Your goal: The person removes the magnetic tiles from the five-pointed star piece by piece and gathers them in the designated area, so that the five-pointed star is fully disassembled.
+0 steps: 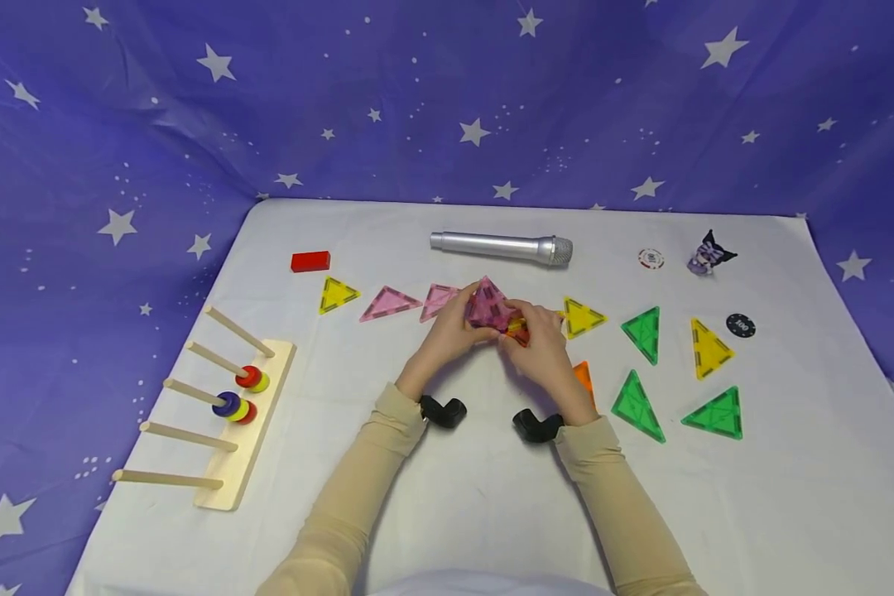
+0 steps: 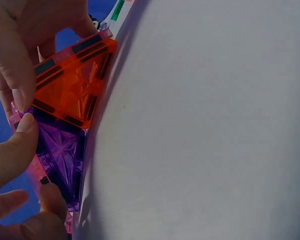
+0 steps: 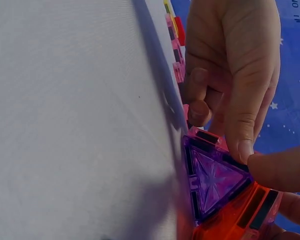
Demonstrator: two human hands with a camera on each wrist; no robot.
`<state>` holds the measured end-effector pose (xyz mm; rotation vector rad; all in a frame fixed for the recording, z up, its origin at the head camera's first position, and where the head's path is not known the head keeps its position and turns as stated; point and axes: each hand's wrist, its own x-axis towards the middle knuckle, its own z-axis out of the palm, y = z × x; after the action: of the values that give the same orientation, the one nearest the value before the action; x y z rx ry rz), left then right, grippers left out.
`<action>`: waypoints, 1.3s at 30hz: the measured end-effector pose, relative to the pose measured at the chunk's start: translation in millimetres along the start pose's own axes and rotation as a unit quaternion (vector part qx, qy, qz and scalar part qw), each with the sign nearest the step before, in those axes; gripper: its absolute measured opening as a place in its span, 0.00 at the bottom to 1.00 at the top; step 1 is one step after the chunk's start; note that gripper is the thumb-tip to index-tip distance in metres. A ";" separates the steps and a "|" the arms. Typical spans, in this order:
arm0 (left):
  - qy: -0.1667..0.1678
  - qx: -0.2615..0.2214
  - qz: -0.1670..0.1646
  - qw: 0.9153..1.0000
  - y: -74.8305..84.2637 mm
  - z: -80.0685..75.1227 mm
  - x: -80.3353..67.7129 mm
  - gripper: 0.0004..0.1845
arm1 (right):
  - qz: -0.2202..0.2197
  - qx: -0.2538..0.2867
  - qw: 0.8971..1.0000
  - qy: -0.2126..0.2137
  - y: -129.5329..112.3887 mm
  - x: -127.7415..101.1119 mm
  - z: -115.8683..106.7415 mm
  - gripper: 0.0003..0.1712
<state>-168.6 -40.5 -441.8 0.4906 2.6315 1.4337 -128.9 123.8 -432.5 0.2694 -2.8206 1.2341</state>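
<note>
Both hands hold a small cluster of translucent triangular magnetic tiles, joined edge to edge, over the middle of the table. My left hand [image 1: 453, 331] grips its left side, at the purple tile [image 2: 62, 150], with thumb and fingers. On the other side my right hand [image 1: 542, 343] pinches the part with the orange tile [image 2: 77, 90]. A pink tile [image 1: 487, 305] faces up in the head view, and pink edges show behind the purple and orange ones. Both thumb tips meet near the seam. The cluster's far side is partly hidden by the fingers.
Pink tiles [image 1: 389, 304] and a yellow tile [image 1: 338, 295] lie left; green tiles [image 1: 643, 334] and more yellow ones right. A silver microphone [image 1: 492, 246], red block [image 1: 310, 261], figurine [image 1: 706, 257] and poker chips [image 1: 741, 325] lie around. A wooden peg stand [image 1: 257, 447] holds rings.
</note>
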 end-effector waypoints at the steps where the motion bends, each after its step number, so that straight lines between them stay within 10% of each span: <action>1: 0.001 0.000 0.003 1.000 -0.4 -0.1 -0.5 0.45 | -0.002 0.005 1.000 -0.003 -0.1 0.2 -0.6 0.29; 17: -0.033 0.009 0.036 0.999 -8.1 -14.9 -26.7 0.39 | -0.064 0.017 0.989 -0.129 9.2 -0.5 -11.2 0.27; 39: 0.029 0.038 0.112 0.993 -21.9 -11.6 -27.2 0.25 | -0.096 0.018 0.990 -0.103 7.1 1.5 -4.1 0.26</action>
<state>-150.8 -69.8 -455.3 0.7856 2.7592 1.4304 -131.7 131.3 -434.7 0.6909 -2.8542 1.2846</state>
